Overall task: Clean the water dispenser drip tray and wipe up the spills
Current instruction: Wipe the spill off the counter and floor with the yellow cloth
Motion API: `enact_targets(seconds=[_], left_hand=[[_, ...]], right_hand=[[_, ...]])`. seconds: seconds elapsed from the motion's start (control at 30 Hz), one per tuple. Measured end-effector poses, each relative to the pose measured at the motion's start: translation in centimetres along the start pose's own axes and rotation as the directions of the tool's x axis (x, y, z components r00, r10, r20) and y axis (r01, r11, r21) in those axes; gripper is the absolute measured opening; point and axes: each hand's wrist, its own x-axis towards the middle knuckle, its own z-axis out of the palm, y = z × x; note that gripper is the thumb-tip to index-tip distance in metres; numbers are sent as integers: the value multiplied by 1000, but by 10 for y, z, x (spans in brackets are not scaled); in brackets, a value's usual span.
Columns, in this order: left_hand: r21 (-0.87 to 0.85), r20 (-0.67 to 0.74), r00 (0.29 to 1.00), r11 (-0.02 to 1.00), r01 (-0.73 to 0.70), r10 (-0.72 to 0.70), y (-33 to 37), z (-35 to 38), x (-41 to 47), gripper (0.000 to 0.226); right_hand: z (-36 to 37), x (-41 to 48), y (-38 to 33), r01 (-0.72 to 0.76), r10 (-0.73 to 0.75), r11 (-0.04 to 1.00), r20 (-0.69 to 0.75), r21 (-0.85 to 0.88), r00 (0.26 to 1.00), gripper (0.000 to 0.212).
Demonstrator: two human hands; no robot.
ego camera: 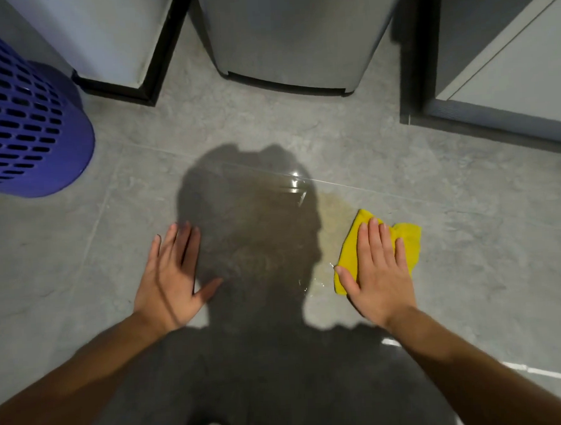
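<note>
A yellow cloth (407,241) lies flat on the grey tiled floor under my right hand (378,272), whose palm presses on it with the fingers stretched out. A wet spill (304,191) glistens on the tiles just left of the cloth, partly inside my shadow, and a yellowish damp patch (336,216) lies beside it. My left hand (172,276) rests flat on the floor to the left, fingers spread, holding nothing. The silver base of the water dispenser (296,42) stands at the top centre. The drip tray is not in view.
A blue perforated basket (24,121) stands at the far left. A white cabinet with a black plinth (112,58) is left of the dispenser; grey cabinets (509,70) are at the right. More water shines on the floor at the lower right (521,367).
</note>
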Motion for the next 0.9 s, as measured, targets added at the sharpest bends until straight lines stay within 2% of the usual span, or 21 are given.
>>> enact_targets(seconds=[0.1, 0.23, 0.43, 0.53, 0.6, 0.67, 0.77, 0.9], left_hand=[[35, -5, 1000, 999, -8, 8, -1, -1, 1, 101], [34, -25, 1000, 999, -17, 18, -3, 0, 2, 100], [64, -49, 998, 997, -46, 49, -6, 4, 2, 99], [53, -71, 996, 997, -54, 58, -9, 6, 3, 99], [35, -85, 994, 998, -60, 63, -10, 9, 3, 99], [17, -105, 993, 998, -60, 61, -12, 12, 3, 99], [-7, -132, 990, 998, -60, 58, -12, 17, 2, 99], [-14, -144, 988, 998, -61, 58, -14, 20, 1, 99]], right_hand=[[-21, 61, 18, 137, -135, 990, 66, -30, 989, 92], [-40, 122, 30, 372, -361, 919, 99, -131, 927, 90], [-19, 71, 28, 468, -466, 868, 51, -165, 883, 85], [-2, 5, 6, 342, -345, 935, -14, -92, 939, 83], [13, -43, -23, 189, -189, 982, -25, -24, 982, 84], [22, -76, -62, 25, -26, 999, 32, 24, 999, 86], [22, -78, -113, -215, 201, 971, 123, 107, 972, 86], [8, -13, -130, -346, 342, 929, 53, 130, 938, 87]])
